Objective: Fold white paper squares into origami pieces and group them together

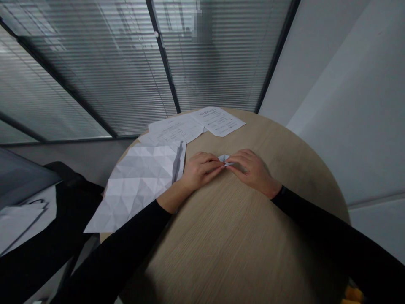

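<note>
Between both hands is a small folded piece of white paper [224,158], just above or on the wooden table [240,236]; I cannot tell whether it touches the top. My left hand [202,169] pinches its left side with thumb and fingertips. From the other side my right hand [251,171] grips it, fingers bent over the top and thumb below. The fingers hide most of the paper. Left of my left hand lies a large creased white sheet [139,181], marked with triangular folds.
Printed sheets [218,121] overlap at the table's far edge. On the left, a black chair [66,202] carries more white papers [22,217]. Glass panels with blinds [136,63] stand behind the table, and a pale wall [357,105] is on the right.
</note>
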{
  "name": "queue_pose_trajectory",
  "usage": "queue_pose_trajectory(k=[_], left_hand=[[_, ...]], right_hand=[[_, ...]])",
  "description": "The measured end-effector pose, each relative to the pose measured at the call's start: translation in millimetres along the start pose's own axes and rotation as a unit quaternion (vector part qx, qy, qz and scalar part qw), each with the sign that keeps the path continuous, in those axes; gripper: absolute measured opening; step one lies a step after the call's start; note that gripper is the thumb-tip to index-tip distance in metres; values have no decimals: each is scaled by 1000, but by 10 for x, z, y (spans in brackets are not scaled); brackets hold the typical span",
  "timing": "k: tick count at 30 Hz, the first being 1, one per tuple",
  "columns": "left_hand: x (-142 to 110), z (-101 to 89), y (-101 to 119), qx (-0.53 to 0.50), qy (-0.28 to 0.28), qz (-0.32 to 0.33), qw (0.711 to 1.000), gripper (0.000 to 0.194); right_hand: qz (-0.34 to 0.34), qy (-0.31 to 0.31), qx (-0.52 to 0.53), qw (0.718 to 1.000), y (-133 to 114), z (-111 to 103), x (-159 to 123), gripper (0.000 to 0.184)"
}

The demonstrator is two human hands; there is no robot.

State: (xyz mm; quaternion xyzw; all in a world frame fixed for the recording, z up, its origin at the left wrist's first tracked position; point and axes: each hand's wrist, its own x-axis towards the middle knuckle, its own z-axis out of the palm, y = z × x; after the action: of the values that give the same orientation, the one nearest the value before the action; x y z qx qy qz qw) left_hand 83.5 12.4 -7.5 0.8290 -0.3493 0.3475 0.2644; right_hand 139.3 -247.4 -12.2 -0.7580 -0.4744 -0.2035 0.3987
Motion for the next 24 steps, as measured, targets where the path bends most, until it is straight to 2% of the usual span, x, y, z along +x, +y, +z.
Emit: queue_pose_trajectory(k=[4,9,17,24], left_hand=[[-2,2,8,6,4,23,1000,11],[-3,-5,10,8,8,6,1000,12],[19,-14,-20,-50,47,-84,994,17],[44,-9,-59,-81,82,-182,977,21]], right_hand=[[-6,-2,-3,1000,1,10,1,8],[-18,29,7,999,30,-2,-6,10],[39,110,31,993,75,-81,10,6],[116,117,67,984,147,-69,-9,7]])
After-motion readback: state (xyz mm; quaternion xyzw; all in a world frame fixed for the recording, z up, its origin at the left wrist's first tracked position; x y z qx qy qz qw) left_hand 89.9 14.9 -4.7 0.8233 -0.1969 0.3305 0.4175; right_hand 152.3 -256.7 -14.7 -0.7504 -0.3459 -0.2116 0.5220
